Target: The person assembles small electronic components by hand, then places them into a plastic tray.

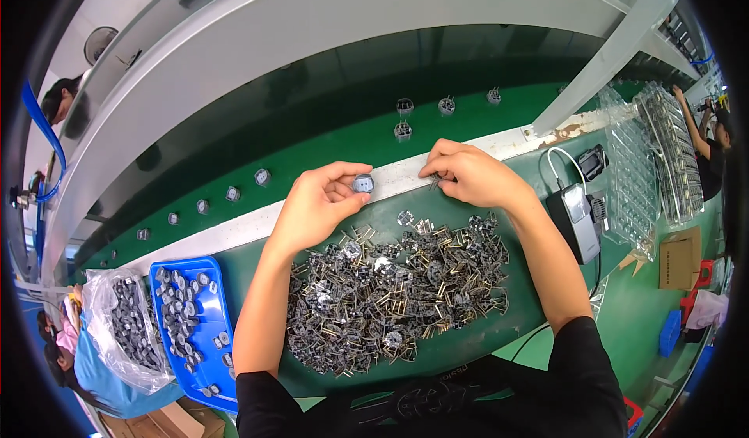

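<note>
My left hand [324, 204] pinches a small grey plastic housing [363, 183] with a pale face between thumb and fingertips, above the white rail. To its right, my right hand [473, 174] is closed on a small dark part with thin metal pins [436, 180], mostly hidden by the fingers. The two pieces are apart. Below both hands spreads a large pile of dark parts with brass-coloured pins [398, 294] on the green tabletop. At the left, a blue tray [227, 282] contains many grey housings [181, 313].
Beyond the white rail [234, 223], a green conveyor belt [328, 138] carries spaced-out small units [402, 131]. A clear bag of grey pieces [129, 321] lies left of the tray. On the right are a white power bank with a cable [576, 212] and clear plastic trays [628, 177]. Other people work at both sides.
</note>
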`<action>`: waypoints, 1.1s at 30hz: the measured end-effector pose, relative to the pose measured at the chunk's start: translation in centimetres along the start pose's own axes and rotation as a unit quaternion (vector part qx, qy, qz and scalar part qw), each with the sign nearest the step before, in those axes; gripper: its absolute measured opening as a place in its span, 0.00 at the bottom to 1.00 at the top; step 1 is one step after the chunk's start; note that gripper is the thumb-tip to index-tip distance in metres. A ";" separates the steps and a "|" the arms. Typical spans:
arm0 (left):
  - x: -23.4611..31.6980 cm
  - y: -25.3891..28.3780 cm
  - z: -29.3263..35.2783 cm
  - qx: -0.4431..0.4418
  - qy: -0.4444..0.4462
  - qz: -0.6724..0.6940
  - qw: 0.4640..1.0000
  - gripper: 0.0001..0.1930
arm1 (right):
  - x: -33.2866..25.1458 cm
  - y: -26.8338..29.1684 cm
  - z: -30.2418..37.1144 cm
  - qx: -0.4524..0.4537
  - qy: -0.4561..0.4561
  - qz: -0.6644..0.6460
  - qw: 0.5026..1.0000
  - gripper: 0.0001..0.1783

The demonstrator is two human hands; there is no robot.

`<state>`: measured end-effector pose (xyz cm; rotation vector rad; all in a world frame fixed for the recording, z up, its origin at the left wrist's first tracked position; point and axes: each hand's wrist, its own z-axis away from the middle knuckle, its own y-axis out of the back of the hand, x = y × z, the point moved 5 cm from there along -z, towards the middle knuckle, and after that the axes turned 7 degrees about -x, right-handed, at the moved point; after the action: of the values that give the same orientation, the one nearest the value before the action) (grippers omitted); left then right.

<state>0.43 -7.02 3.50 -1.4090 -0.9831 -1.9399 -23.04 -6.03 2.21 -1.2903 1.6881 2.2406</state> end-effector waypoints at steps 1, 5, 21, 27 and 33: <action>0.0 -0.1 0.0 0.000 -0.003 -0.004 1.000 0.19 | 0.0 0.1 0.0 0.001 -0.004 0.015 1.000 0.15; -0.2 -0.6 -0.2 -0.013 -0.003 -0.013 1.000 0.20 | -1.2 -0.1 -0.1 0.044 -0.001 0.029 0.999 0.16; 0.1 -1.9 0.1 -0.069 -0.025 0.140 0.988 0.19 | -6.1 -1.3 -0.1 0.268 0.128 -0.174 0.939 0.11; -0.2 -2.5 0.1 -0.064 -0.024 0.130 0.989 0.19 | -6.1 -2.4 -0.1 0.264 0.084 -0.189 0.942 0.09; -0.2 -2.6 0.0 -0.060 -0.023 0.129 0.990 0.19 | -5.7 -2.9 -0.3 0.251 0.079 -0.205 0.943 0.09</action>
<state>-1.55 -5.48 2.64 -1.5694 -0.6728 -1.8065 -17.74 -2.69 3.63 -1.5262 1.6823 1.3941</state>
